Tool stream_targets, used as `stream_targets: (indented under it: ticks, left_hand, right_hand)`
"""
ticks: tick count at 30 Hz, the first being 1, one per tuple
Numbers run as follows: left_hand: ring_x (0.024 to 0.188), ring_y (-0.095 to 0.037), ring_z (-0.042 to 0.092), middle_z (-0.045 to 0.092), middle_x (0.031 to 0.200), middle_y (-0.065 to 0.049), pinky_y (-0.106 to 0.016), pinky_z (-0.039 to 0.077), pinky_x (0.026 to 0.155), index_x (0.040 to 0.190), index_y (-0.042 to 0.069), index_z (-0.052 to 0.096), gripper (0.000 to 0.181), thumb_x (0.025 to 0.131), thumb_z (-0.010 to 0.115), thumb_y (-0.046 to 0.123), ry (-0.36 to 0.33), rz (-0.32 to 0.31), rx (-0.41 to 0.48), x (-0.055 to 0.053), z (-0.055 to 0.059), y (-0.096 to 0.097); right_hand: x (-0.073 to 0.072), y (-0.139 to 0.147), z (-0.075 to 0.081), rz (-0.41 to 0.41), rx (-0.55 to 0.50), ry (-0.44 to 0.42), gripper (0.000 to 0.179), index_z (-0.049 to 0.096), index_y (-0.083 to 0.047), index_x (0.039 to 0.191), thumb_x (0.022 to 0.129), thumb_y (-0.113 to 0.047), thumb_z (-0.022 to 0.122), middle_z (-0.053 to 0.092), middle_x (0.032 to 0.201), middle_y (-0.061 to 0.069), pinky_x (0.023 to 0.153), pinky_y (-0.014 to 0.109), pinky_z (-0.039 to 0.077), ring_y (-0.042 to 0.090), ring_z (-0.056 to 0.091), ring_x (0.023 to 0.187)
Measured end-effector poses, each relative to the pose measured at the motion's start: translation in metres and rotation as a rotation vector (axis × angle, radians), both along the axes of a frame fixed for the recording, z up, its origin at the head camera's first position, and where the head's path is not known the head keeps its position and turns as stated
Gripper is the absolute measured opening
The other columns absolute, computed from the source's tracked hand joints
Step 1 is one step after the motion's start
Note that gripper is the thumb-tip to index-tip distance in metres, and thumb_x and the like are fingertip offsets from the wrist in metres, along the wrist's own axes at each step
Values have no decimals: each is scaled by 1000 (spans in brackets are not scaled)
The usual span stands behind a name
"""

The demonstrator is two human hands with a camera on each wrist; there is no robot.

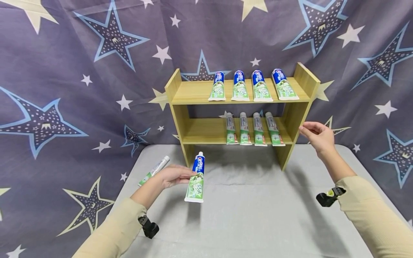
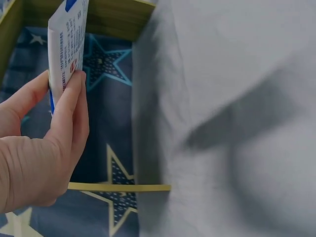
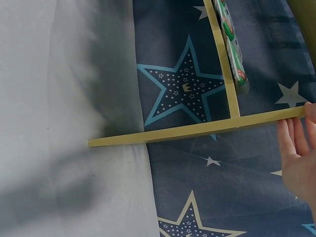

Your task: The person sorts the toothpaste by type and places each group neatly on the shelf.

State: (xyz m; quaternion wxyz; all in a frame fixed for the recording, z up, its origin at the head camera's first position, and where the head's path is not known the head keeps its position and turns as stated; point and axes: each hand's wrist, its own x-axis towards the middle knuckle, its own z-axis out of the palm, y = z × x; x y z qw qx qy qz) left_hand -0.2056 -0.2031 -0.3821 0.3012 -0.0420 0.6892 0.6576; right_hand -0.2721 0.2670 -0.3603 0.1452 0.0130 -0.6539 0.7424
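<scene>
My left hand [image 1: 175,175] holds a blue, white and green toothpaste tube [image 1: 196,186] between thumb and fingers, raised over the table, cap pointing away. In the left wrist view the tube's printed back [image 2: 69,44] shows above the fingers. My right hand [image 1: 319,136] pinches the front edge of the right side board of a small two-tier wooden shelf [image 1: 193,91]. The right wrist view has its thumb and fingers at that board [image 3: 197,131]. Several blue-and-green toothpaste tubes [image 1: 240,86] lie along the top tier. Several silver-and-green tubes [image 1: 244,129] lie on the lower tier.
A silver-and-green tube [image 1: 158,166] lies on the grey cloth-covered table [image 1: 242,215], beyond my left wrist. Behind the shelf hangs a dark curtain [image 1: 135,86] with stars. Black camera mounts [image 1: 149,227] sit at both wrists.
</scene>
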Motion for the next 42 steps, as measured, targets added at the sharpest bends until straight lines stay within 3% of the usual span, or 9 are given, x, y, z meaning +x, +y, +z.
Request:
stream_targets:
  ticks: [7, 17, 23, 30, 42]
  left_hand:
    - [81, -9, 71, 73, 85, -1, -24, 60, 82, 129, -21, 43, 43, 94, 55, 0, 21, -27, 11, 1, 24, 3]
    - [77, -9, 71, 72, 81, 0, -23, 61, 79, 127, -19, 44, 40, 93, 55, -2, 45, 23, 32, 4, 57, 8]
    - [72, -7, 70, 72, 77, 0, -19, 61, 74, 129, -22, 41, 39, 95, 49, -4, 78, 15, 68, 4, 72, 9]
    - [70, -6, 70, 72, 77, 0, -19, 61, 69, 134, -20, 37, 46, 94, 52, -3, 95, 80, 49, 4, 97, 9]
    - [71, -5, 70, 72, 78, 3, -19, 60, 71, 135, -18, 38, 47, 94, 53, 0, 178, 71, 20, 1, 136, 12]
  right_hand:
    - [1, -1, 0, 14, -21, 14, 23, 70, -19, 80, 83, 3, 69, 70, 70, -16, 63, 7, 55, -4, 66, 65]
    - [1, 0, 1, 8, -22, -5, 21, 70, -20, 80, 82, 1, 71, 69, 70, -16, 63, 7, 55, -5, 66, 65]
    - [0, 0, 2, 4, -11, -8, 19, 70, -20, 80, 81, -1, 73, 69, 69, -16, 63, 6, 55, -5, 66, 65]
    - [1, 0, 2, 4, -11, -22, 17, 70, -20, 81, 81, -3, 74, 69, 70, -16, 63, 7, 55, -4, 66, 65]
    - [1, 1, 1, 17, -36, -23, 17, 69, -17, 82, 81, 0, 73, 69, 71, -15, 65, 8, 56, -4, 66, 66]
